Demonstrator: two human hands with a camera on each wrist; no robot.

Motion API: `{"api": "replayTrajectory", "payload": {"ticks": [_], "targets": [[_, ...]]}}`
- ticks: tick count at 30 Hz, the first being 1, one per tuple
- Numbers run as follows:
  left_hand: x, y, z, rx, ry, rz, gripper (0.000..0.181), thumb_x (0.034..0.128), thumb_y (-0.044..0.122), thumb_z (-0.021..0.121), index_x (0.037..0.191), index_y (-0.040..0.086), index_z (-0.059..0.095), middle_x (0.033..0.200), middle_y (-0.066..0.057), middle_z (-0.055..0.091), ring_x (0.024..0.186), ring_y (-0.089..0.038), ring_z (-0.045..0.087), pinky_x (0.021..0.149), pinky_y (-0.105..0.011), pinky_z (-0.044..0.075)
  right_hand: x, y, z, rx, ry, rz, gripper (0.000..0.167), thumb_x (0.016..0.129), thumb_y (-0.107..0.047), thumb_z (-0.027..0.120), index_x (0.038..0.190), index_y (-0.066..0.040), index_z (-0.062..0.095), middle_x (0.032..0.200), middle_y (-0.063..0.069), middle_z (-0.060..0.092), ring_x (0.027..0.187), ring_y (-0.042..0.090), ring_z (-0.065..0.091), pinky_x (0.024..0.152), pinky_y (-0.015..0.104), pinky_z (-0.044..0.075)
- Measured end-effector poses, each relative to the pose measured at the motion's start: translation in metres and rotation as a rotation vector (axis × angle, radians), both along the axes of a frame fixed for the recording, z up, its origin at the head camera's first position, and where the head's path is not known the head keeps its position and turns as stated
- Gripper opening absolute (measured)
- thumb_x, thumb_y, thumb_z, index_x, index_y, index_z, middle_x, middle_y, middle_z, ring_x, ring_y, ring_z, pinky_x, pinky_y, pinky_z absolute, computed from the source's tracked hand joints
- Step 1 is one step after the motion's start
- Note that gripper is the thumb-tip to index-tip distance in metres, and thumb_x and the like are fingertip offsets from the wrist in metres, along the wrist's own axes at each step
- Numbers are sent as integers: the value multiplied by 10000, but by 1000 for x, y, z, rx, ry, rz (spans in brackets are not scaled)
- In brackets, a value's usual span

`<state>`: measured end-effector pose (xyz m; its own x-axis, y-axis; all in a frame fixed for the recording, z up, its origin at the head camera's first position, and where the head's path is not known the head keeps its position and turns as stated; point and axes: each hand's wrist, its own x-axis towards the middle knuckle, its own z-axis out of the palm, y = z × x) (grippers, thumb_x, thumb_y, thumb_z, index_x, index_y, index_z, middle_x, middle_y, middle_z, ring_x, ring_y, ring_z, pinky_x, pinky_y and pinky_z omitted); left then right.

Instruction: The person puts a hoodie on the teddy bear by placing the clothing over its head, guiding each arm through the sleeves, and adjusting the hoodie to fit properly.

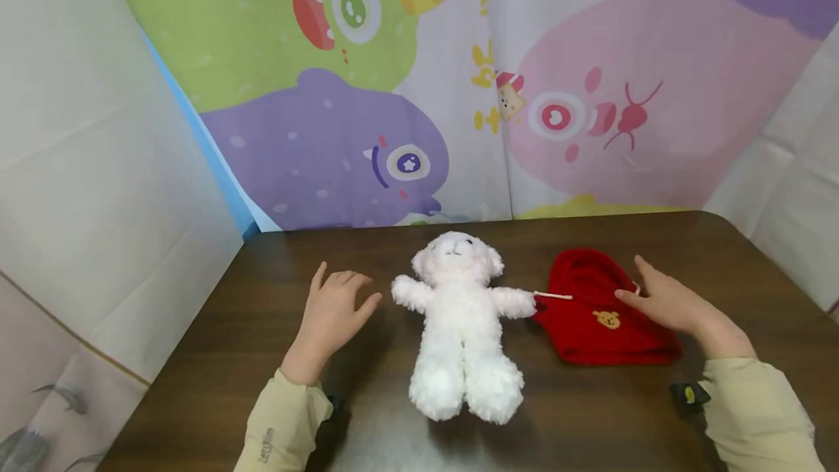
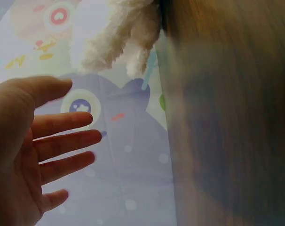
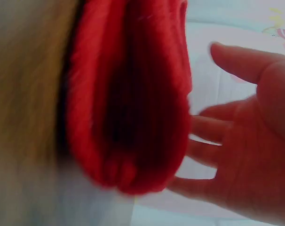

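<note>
A fluffy white teddy bear [image 1: 462, 326] lies on its back on the dark table, arms spread; part of it shows in the left wrist view [image 2: 114, 37]. Beside it on the right lies a red knitted garment [image 1: 590, 333] with a bear patch and a white cord; its opening faces the right wrist camera [image 3: 133, 103]. The left hand [image 1: 334, 312], fingers spread, hovers left of the bear and holds nothing [image 2: 34, 141]. At the garment's right side is the right hand [image 1: 675, 304], fingers extended [image 3: 246, 136]; whether they touch it is unclear.
The brown wooden table [image 1: 216, 384] reaches back to a curtain [image 1: 472, 166] printed with cartoon monsters. Pale fabric panels [image 1: 85, 130] stand on the left and right. Dark wrist devices [image 1: 690, 398] sit near both cream sleeves [image 1: 282, 421].
</note>
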<state>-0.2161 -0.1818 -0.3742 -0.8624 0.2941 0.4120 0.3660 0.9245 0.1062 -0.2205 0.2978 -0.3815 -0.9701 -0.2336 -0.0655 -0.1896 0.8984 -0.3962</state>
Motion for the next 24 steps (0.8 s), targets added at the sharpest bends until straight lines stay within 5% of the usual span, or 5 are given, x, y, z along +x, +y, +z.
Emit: {"api": "replayTrajectory", "payload": {"ticks": [4, 7, 11, 18, 24], "targets": [[0, 4, 0, 9, 48, -1, 161, 811, 255, 651, 722, 125, 619, 643, 38, 557, 613, -147, 536, 772, -387, 432, -5, -4, -3, -58, -76, 15, 870, 889, -381, 531, 1321, 237, 97, 1274, 434, 320, 1092, 514, 424, 905, 601, 344], [1, 8, 1, 15, 59, -4, 200, 803, 228, 662, 648, 140, 571, 564, 65, 484, 507, -110, 447, 597, -322, 407, -11, -6, -5, -50, -91, -9, 872, 860, -362, 571, 1317, 235, 129, 1312, 457, 226, 1170, 559, 308, 941, 626, 287], [2, 13, 5, 67, 27, -3, 216, 815, 230, 652, 640, 151, 554, 540, 64, 470, 467, -100, 400, 473, -272, 353, -16, -8, -7, -5, -76, -5, 773, 808, -322, 633, 1244, 230, 313, 1194, 409, 430, 1075, 510, 438, 892, 592, 362], [6, 26, 10, 289, -161, -57, 216, 855, 256, 598, 658, 181, 551, 492, 72, 394, 446, -80, 357, 450, -235, 297, -22, -13, -6, 54, -54, -48, 642, 754, -245, 687, 1133, 206, 433, 984, 309, 562, 892, 415, 540, 789, 535, 432], [7, 36, 14, 396, -233, -119, 238, 866, 250, 593, 651, 178, 521, 518, 63, 386, 462, -72, 343, 476, -219, 294, -17, -15, 1, 10, -28, -140, 380, 816, -267, 620, 967, 79, 578, 739, 128, 567, 671, 254, 502, 613, 389, 430]]}}
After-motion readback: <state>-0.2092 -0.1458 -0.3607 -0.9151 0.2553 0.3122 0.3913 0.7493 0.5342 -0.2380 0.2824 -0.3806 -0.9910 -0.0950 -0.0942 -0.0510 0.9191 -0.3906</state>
